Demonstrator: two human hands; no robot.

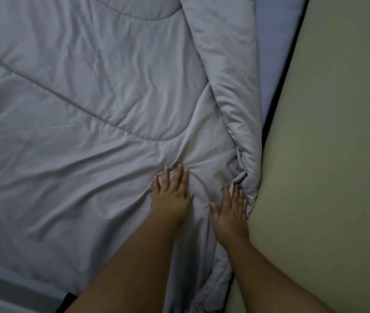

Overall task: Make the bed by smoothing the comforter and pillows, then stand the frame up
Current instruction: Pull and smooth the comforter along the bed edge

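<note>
A grey quilted comforter (84, 114) covers most of the bed, creased, with stitched lines running across it. Its right edge is bunched into a thick fold (231, 82) along the bed's side. My left hand (172, 192) lies flat on the comforter, fingers spread, with wrinkles fanning out from the fingertips. My right hand (231, 208) presses flat beside it, fingers apart, touching the bunched fold near the edge. Neither hand holds anything. No pillows or frame are in view.
A blue sheet (272, 53) shows beyond the fold at the upper right. A beige wall (337, 132) runs close along the bed's right side. A strip of lighter sheet and a dark gap (66, 300) show at the lower left.
</note>
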